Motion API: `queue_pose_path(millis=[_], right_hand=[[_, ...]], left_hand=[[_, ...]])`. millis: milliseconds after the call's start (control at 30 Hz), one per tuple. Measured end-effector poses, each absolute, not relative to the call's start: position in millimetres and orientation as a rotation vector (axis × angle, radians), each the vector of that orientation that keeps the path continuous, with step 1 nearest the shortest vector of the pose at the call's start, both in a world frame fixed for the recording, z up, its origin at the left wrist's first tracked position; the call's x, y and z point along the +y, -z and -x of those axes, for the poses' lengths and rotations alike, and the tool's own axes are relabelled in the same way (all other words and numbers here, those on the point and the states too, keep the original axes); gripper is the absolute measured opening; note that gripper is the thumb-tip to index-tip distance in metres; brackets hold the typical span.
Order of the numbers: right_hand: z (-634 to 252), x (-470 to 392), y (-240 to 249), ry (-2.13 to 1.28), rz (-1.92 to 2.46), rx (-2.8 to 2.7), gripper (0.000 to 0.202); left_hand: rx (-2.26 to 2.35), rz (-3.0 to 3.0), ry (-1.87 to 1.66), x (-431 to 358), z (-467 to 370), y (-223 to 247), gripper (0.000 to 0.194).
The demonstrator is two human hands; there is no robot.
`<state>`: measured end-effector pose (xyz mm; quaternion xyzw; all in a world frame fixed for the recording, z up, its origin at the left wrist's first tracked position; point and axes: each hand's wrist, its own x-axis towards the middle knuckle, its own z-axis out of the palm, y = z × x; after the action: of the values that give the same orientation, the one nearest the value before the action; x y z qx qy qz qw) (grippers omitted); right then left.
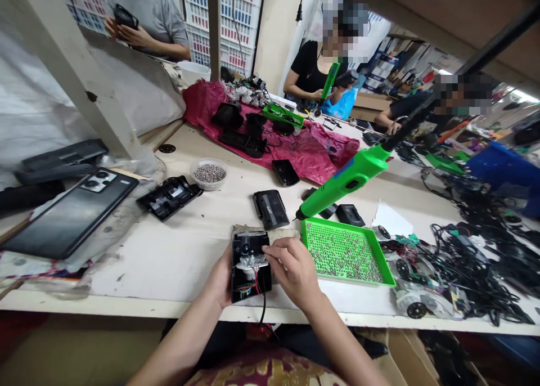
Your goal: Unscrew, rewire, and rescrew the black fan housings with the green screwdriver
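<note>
My left hand [223, 276] grips the left side of an opened black plastic housing [238, 284] near the table's front edge. Inside the housing sit a clear and silver part [252, 262], red wires [256, 282] and a small circuit board; a black cable hangs out below. The fingertips of my right hand [295, 268] are pinched together over the housing's upper right part; whatever they hold is too small to make out. Right of that hand lies a green perforated tray [382, 248] of small screws. A green electric screwdriver [343, 183] hangs above the tray, untouched.
Black shells [270, 209] lie behind the housing. A clear tub of small metal pieces [210, 175], another shell [171, 197] and a phone [71, 211] are to the left. Tangled cables [464, 262] cover the right side. Several co-workers sit beyond, one holding a green screwdriver [329, 81].
</note>
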<state>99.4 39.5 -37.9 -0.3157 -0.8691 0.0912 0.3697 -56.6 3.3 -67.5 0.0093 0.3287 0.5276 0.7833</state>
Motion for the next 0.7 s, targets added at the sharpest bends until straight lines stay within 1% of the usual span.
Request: queue_pose_path(millis=[267,400,700], right_hand=[[-99.2,45.3,34.5,-0.144,0.773,-2.326,0.015],[-100.1,46.2,33.9,-0.135,0.777,-2.326,0.016],[-100.6,43.7,35.7,-0.162,0.789,-2.321,0.016]], left_hand=[[0.744,0.077,-1.082,6.4,55.6,61.1,0.05],[0.778,0.069,-1.095,5.2,53.7,60.8,0.056],[0.834,0.077,-1.08,6.7,51.6,58.1,0.061]])
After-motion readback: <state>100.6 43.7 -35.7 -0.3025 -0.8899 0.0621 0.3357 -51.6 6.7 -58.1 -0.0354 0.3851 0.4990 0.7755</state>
